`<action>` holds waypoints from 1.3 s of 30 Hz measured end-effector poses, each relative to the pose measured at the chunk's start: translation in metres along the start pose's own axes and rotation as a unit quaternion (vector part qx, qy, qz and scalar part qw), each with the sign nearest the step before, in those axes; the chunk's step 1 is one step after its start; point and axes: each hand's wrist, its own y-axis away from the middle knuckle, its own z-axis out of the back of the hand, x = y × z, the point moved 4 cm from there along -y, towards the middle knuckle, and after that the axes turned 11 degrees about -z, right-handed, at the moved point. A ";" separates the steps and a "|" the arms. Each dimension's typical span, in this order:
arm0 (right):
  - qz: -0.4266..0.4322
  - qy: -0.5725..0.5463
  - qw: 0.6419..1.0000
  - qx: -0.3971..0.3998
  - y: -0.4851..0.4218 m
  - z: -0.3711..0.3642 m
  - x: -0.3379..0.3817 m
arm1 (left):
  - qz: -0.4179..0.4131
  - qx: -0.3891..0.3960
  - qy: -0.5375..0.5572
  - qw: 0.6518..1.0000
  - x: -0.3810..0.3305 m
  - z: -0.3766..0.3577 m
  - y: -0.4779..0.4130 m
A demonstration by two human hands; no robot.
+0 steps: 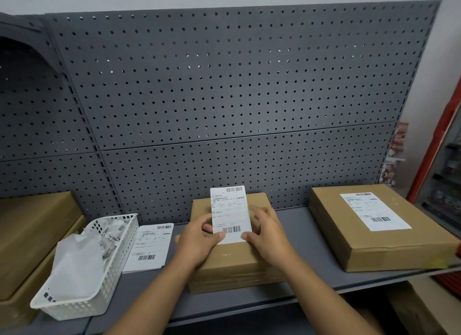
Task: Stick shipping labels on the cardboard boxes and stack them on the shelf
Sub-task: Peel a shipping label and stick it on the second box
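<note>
Both hands pinch a white printed shipping label (230, 213) upright above a plain brown cardboard box (232, 259) on the grey metal shelf (299, 279). The left hand (197, 242) grips its lower left corner, the right hand (264, 237) its lower right.

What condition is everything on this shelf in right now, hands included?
shipping label: held up over the middle box, not yet stuck down.
left hand: pinches the label's lower left corner.
right hand: pinches its lower right corner.
middle box: closed, no label visible on top.
right box: closed, labelled, lying flat.
left boxes: stacked, no label visible.
white basket: holds crumpled paper.
loose labels: lying flat beside the basket.
</note>
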 end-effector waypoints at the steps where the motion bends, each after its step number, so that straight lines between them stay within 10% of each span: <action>1: 0.004 0.010 1.000 -0.002 0.000 -0.001 -0.001 | 0.001 0.000 0.002 1.000 0.000 0.000 0.000; 39: -0.082 0.238 0.965 -0.078 -0.040 -0.019 0.008 | -0.009 -0.084 -0.136 0.987 0.011 -0.010 -0.024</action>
